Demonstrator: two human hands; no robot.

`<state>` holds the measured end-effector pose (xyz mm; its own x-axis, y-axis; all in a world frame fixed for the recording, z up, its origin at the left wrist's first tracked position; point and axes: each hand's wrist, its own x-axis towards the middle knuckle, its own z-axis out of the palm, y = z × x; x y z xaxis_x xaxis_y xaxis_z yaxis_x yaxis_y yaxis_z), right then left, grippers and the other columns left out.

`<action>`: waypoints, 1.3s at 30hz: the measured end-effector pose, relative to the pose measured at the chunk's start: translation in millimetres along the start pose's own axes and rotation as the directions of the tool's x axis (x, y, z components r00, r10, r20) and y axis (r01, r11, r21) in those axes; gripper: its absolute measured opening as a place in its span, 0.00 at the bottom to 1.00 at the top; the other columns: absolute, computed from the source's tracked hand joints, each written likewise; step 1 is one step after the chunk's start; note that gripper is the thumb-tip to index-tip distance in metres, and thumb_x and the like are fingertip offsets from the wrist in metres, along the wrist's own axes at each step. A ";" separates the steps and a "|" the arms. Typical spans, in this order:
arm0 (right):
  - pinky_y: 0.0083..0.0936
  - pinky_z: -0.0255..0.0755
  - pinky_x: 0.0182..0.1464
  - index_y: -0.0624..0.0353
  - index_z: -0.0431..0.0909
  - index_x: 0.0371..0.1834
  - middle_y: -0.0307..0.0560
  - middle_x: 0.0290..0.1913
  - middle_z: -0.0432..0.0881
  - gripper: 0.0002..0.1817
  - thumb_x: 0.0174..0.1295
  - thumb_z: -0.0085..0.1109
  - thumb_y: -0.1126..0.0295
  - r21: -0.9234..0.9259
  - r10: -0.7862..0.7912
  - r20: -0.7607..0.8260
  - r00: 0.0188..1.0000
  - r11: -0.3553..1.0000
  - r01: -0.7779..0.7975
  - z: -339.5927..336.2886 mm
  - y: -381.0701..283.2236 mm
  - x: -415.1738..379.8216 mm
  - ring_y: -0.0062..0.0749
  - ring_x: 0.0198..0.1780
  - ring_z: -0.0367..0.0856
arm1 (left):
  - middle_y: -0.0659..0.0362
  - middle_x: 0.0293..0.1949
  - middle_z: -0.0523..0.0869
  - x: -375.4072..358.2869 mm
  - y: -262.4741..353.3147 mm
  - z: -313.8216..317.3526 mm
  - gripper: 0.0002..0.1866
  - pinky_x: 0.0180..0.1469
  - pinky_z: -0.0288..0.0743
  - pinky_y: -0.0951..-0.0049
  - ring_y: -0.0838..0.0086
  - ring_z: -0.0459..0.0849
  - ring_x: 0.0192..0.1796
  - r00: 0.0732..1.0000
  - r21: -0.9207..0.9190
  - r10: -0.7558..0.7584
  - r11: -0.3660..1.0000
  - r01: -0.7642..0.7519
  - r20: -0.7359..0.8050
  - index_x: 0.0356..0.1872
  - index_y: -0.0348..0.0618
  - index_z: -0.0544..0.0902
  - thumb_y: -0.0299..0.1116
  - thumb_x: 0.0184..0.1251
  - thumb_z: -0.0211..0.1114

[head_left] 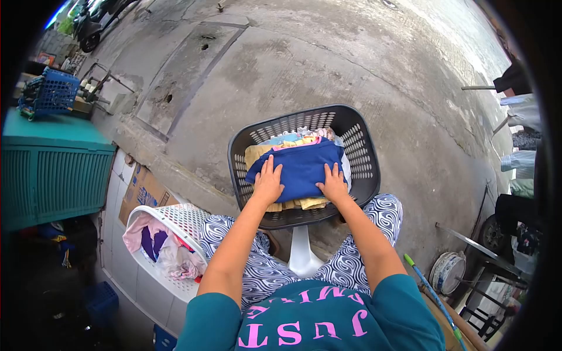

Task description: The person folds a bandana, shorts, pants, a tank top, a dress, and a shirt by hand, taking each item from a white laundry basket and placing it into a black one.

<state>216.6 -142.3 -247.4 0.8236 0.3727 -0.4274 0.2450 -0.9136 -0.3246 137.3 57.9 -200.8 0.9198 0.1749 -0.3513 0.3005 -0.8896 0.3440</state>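
A dark grey plastic basket [366,172] with slotted sides stands in front of me between my knees. Inside it, a blue garment with a pink edge [301,169] lies on top of yellow and patterned clothes [254,155]. My left hand [269,181] rests on the garment's left part, fingers spread. On its right part lies my right hand [333,184], also with the fingers apart. Neither hand grips anything. Part of a white plastic stool [301,254] shows below the basket.
At the left, a tilted white basket [181,219] holds pink and purple clothes. A teal cabinet [55,169] bears a blue crate [55,90]. Cardboard [143,190] leans nearby. At the right are a blue-green pole [436,298], a round tub [448,272] and hanging clothes [521,161].
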 end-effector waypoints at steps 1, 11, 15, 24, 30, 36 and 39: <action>0.54 0.65 0.53 0.52 0.54 0.65 0.59 0.68 0.50 0.39 0.50 0.61 0.55 0.063 0.020 0.005 1.000 0.998 -0.021 0.9 1.1 -2.8 0.59 0.65 0.56 | 0.47 0.66 0.55 -4.7 -2.3 -11.2 0.33 0.60 0.62 0.57 0.54 0.58 0.66 0.994 -0.086 0.042 0.995 -0.051 -0.103 0.58 0.44 0.67 0.32 0.46 0.67; 0.34 0.57 0.62 0.62 0.68 0.54 0.58 0.66 0.56 0.21 0.55 0.55 0.73 0.066 -0.403 -0.160 0.901 0.906 0.417 16.0 -4.4 -47.5 0.50 0.63 0.60 | 0.53 0.54 0.72 -159.9 -64.4 -66.5 0.15 0.50 0.71 0.66 0.63 0.73 0.54 0.607 -0.486 -0.390 0.874 0.007 -0.692 0.44 0.39 0.74 0.27 0.54 0.59; 0.36 0.61 0.58 0.63 0.73 0.47 0.57 0.61 0.64 0.13 0.60 0.48 0.71 0.003 -0.549 -0.059 0.834 0.835 0.550 29.8 -20.2 -82.5 0.50 0.59 0.66 | 0.54 0.45 0.77 -212.4 -126.2 -19.6 0.11 0.44 0.73 0.71 0.69 0.77 0.48 0.350 -0.799 -0.772 0.593 0.097 -0.530 0.42 0.38 0.75 0.24 0.55 0.57; 0.30 0.63 0.55 0.64 0.75 0.40 0.54 0.54 0.71 0.09 0.59 0.48 0.74 0.169 -0.495 -0.104 0.863 0.846 0.506 25.5 -34.8 -103.6 0.45 0.55 0.69 | 0.49 0.57 0.61 -291.5 -238.9 156.9 0.22 0.59 0.61 0.62 0.52 0.63 0.59 0.125 -0.631 -0.952 -0.082 0.771 0.278 0.50 0.53 0.76 0.42 0.51 0.61; 0.30 0.62 0.56 0.65 0.74 0.42 0.52 0.53 0.72 0.11 0.56 0.49 0.77 0.238 -0.474 -0.137 0.870 0.836 0.494 24.8 -35.2 -98.3 0.41 0.54 0.70 | 0.48 0.52 0.72 -306.1 -228.4 146.3 0.15 0.52 0.68 0.61 0.55 0.73 0.54 0.128 -0.710 -0.969 -0.062 0.702 0.212 0.40 0.51 0.81 0.38 0.48 0.61; 0.27 0.63 0.53 0.60 0.71 0.51 0.50 0.54 0.73 0.16 0.64 0.44 0.65 0.895 -0.534 0.063 0.843 0.404 0.189 -58.5 -167.6 -172.1 0.32 0.54 0.72 | 0.50 0.30 0.81 -333.2 -236.1 111.3 0.09 0.42 0.72 0.64 0.59 0.80 0.37 0.061 -0.836 -0.979 0.198 0.512 -0.195 0.29 0.45 0.80 0.36 0.47 0.60; 0.34 0.63 0.54 0.59 0.67 0.55 0.56 0.53 0.73 0.27 0.66 0.37 0.49 0.961 -0.927 -0.128 0.353 -0.028 0.275 -129.5 -225.1 -234.7 0.45 0.55 0.70 | 0.52 0.26 0.78 -344.2 -231.5 66.1 0.08 0.35 0.69 0.68 0.64 0.77 0.29 0.162 -0.893 -0.942 0.332 0.303 -0.295 0.30 0.42 0.76 0.32 0.48 0.59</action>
<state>34.4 -45.2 35.2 0.1290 0.9575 0.2579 -0.2718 0.2843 -0.9194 -265.6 175.8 -217.0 -0.0594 0.9905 -0.1239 0.6042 0.1345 0.7854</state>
